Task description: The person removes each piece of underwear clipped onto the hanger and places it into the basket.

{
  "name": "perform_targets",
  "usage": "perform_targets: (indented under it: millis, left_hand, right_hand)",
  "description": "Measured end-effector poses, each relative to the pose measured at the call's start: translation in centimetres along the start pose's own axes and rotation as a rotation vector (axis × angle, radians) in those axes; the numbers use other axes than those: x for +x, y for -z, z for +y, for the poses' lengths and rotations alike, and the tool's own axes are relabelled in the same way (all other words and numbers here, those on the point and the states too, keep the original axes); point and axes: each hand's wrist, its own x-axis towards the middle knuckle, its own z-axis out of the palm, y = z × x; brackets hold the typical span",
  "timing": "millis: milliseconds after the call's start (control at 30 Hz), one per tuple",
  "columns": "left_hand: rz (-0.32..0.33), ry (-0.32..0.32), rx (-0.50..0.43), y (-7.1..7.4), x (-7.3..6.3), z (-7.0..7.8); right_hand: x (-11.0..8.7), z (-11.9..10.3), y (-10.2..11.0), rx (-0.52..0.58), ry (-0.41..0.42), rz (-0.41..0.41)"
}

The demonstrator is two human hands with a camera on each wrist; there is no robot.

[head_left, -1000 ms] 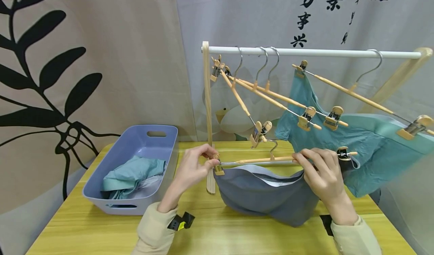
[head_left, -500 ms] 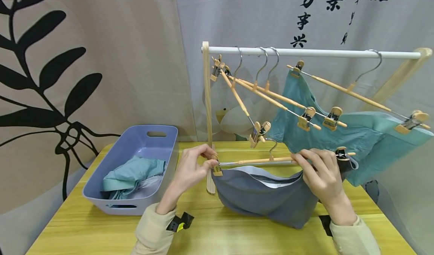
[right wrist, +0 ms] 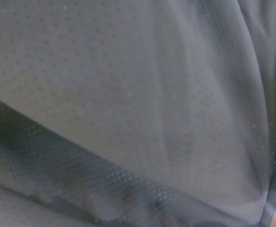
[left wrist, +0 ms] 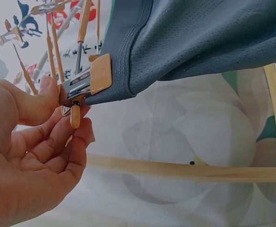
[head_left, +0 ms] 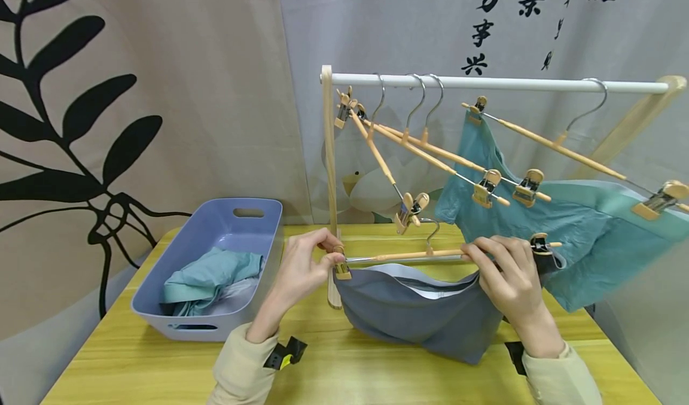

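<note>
A dark grey garment (head_left: 414, 318) hangs from a wooden clip hanger (head_left: 401, 255) above the table, its waistband sagging between the two clips. My left hand (head_left: 305, 268) pinches the hanger's left clip (head_left: 342, 265) between thumb and fingers. In the left wrist view that clip's pad (left wrist: 100, 74) lies over the stitched corner of the garment. My right hand (head_left: 508, 276) grips the hanger bar toward its right end, just inside the black right clip (head_left: 540, 244). Grey perforated fabric (right wrist: 128, 94) fills the right wrist view, hiding the right hand there.
Behind the hands, a rack with a white rail (head_left: 500, 84) bears several clip hangers. A teal garment (head_left: 587, 213) hangs at its right. On the left of the table (head_left: 344, 375), a blue basket (head_left: 201, 327) contains folded teal cloth (head_left: 215, 276).
Both hands and the held hanger have shifted slightly left. The teal garment on the rack swung left, then back right. The grip of each hand looks the same.
</note>
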Motion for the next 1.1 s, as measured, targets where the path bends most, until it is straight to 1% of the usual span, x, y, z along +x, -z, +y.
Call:
perform_targets:
  millis: [233,533,833,933,1100]
  left_hand:
    - [0.013,-0.013,0.012,0.1,0.0,0.1]
    - [0.033,-0.027,0.032,0.1,0.0,0.2]
    - [0.044,-0.033,0.031,0.3,-0.1,0.4]
    - [0.032,-0.024,0.033,0.3,-0.1,0.4]
    - [-0.028,-0.014,0.052,0.3,-0.3,0.4]
  right_hand:
    - [-0.3,0.1,0.0,-0.004,-0.004,-0.012]
    - [-0.2,0.0,-0.2,0.004,-0.003,-0.001]
    - [-0.3,0.0,0.0,0.006,-0.011,-0.025]
    - [-0.6,0.1,0.1,0.000,-0.012,-0.045]
    - [-1.2,0.3,0.1,0.002,-0.016,-0.057]
